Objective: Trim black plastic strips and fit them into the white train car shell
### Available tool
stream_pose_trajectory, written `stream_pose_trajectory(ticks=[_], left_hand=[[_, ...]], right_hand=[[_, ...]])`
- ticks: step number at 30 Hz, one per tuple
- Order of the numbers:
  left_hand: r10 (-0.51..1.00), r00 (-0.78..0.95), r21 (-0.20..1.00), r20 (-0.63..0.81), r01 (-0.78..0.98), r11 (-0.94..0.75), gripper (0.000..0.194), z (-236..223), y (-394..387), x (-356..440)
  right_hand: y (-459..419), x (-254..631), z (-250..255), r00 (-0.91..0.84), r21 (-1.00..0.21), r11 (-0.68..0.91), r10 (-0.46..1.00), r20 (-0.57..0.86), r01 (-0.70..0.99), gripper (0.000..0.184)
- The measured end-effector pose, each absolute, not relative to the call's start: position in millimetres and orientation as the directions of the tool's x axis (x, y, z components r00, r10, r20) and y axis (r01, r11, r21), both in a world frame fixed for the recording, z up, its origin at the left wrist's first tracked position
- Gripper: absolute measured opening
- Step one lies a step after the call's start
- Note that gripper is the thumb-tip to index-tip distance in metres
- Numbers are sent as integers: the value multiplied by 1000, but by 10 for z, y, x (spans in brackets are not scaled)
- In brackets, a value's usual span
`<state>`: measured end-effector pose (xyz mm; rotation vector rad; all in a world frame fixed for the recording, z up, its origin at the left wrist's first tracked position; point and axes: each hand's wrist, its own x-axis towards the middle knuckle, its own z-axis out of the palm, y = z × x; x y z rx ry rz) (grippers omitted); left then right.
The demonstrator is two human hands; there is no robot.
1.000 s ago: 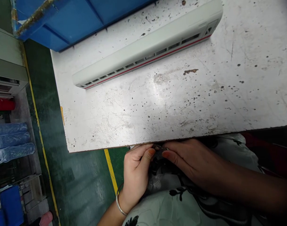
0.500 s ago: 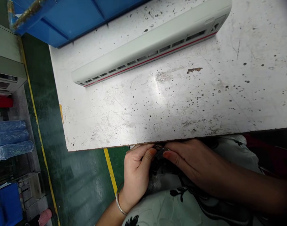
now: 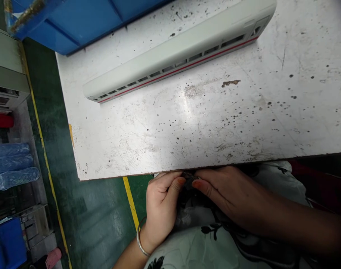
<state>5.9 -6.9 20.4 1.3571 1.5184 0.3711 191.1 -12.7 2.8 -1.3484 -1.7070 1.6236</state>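
Pinching just below the near edge of the tabletop [image 3: 131,149], your left hand [image 3: 161,201] and right hand [image 3: 229,190] face each other in front of the patterned garment [image 3: 192,239].

Grip state: your left grip is pressed together on a small, thin, metal-looking piece [image 3: 189,175]. Your right grip appears clenched on the opposite side of the same piece. Its ends pass out of sight at the fingertips; its full shape and kind cannot be told.

Position: the piece sits in the narrow gap between the two grips, to the right of the left one and to the left of the right one. Its visible length runs across this gap, from one set of fingertips to the other, dipping slightly toward your right hand. Neither hand is clearly nearer; both appear to touch it.

Surroundings: a long white shell [image 3: 173,56] with a red stripe along its side lies on the tabletop, beyond both hands and well apart from them. Its long axis slants, the right end farther from the near edge than the left. A blue bin [image 3: 89,22] stands behind the shell. You wear a bracelet [image 3: 139,241] on your left wrist.
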Motion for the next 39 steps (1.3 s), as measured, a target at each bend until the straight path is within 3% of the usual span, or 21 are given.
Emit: stream_pose_trajectory(ticks=[39], left_hand=[[875, 208, 777, -438, 577, 252, 27, 207, -38, 41]], right_hand=[[-126, 1895, 33, -458, -933, -172, 834, -308, 315, 31]])
